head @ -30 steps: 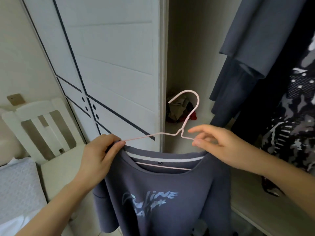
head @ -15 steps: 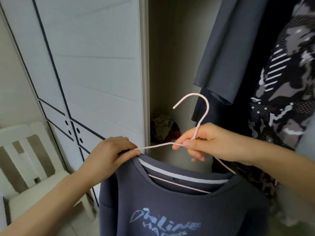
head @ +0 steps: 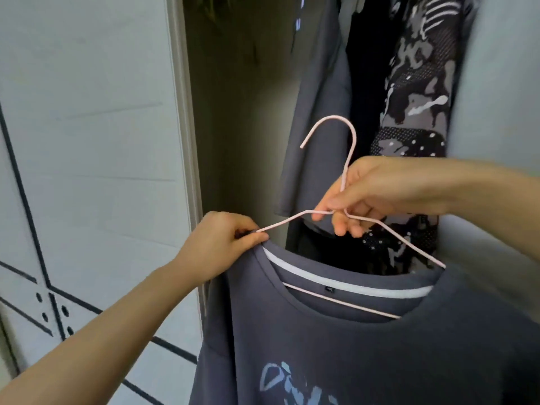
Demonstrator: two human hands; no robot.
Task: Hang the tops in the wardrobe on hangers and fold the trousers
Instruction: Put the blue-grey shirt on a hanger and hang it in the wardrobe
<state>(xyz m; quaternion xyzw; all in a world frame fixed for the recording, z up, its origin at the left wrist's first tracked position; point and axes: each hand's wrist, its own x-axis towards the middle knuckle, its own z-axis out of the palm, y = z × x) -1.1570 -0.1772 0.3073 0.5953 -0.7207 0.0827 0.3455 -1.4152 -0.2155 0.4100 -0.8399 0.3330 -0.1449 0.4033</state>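
At wardrobe opening, right hand grasping hanger, left hand pinching top at shoulder edge.

Both forearms reach forward. Left hand pinches top at shoulder. Right hand grips hanger neck, fingers curled.

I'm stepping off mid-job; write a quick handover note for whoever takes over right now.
Right hand grips the pink hanger at its neck, below the hook. Left hand pinches the grey top at its shoulder, by the hanger's end.
Done: hanger is inside the top's collar. Both are held before the open wardrobe, near a hanging grey garment and a patterned garment.
Left: hook it on the rail, not in view; trousers not in view.
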